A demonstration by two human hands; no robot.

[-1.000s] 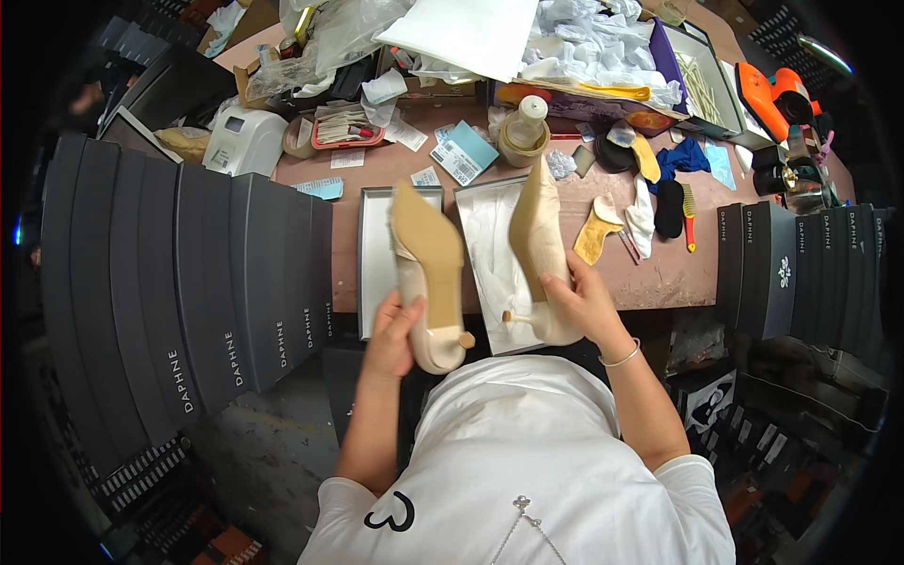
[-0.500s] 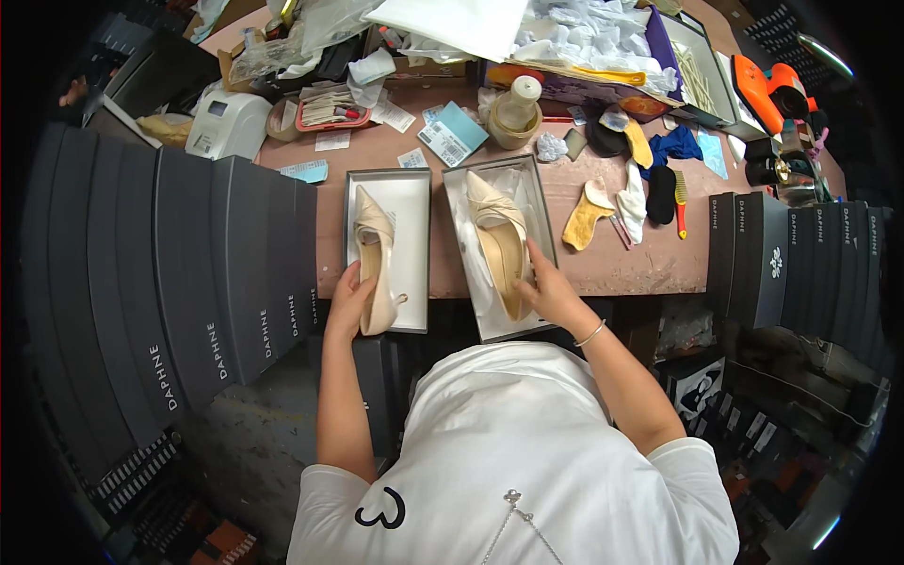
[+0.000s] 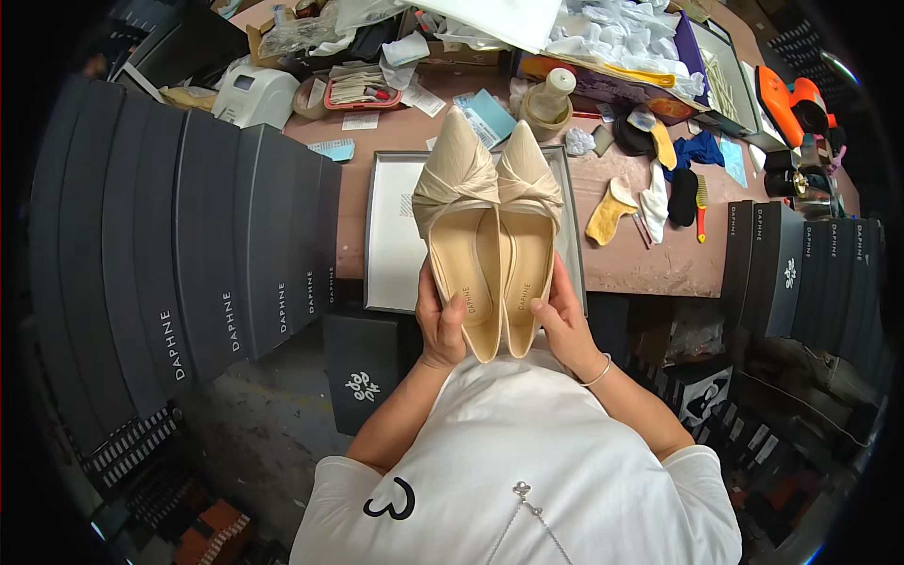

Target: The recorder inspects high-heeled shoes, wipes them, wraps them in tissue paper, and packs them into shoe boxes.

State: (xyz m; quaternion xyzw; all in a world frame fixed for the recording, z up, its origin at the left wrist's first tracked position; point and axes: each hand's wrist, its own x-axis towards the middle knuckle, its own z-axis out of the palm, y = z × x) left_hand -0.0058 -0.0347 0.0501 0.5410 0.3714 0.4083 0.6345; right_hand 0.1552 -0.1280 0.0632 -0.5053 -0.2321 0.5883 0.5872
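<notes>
Two cream pointed-toe shoes with knotted fronts are held side by side, toes pointing away from me, above an open grey shoebox [image 3: 388,235]. My left hand [image 3: 441,325] grips the heel end of the left shoe [image 3: 460,226]. My right hand [image 3: 562,320] grips the heel end of the right shoe [image 3: 529,217]. The shoes touch along their inner sides. They cover most of the second box half behind them.
A row of dark shoeboxes [image 3: 188,254] stands on the left, another stack [image 3: 800,264] on the right. The brown worktable [image 3: 640,254] carries insoles [image 3: 607,212], a glue pot [image 3: 548,99], a small white machine [image 3: 254,94], cloths and paper clutter at the back.
The shoes lay apart in the two box halves half a second ago. Both hands have lifted them and brought them together side by side, closer to me.
</notes>
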